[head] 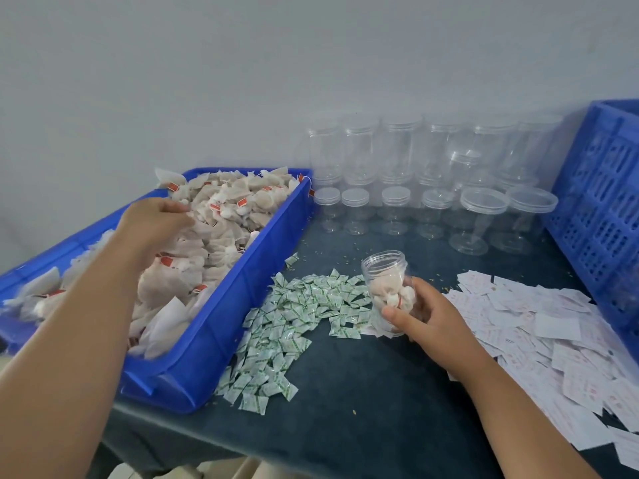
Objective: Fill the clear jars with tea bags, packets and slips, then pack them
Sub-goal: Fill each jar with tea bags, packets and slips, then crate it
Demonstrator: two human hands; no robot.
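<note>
Blue bin (235,305) heaped with tea bags (224,209) is set at the left edge of the tabletop (363,392), blue crate (601,202) at the right edge. Capped clear jars (394,198) are stacked along the back edge. Slips (536,337) are spread right, packets (297,312) mid-table. Left hand (155,219) is curled round tea bags. Open jar (383,271), part-filled, is gripped by the right hand (432,316) over the packets.

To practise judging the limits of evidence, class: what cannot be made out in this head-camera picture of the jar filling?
Head view:
Whether the left hand pinches a tea bag: its fingers curl into the tea bags.
How many bags the jar holds: the right hand covers its lower part.
Print on the slips: too small.
The blue crate: cut off by the right edge.
</note>
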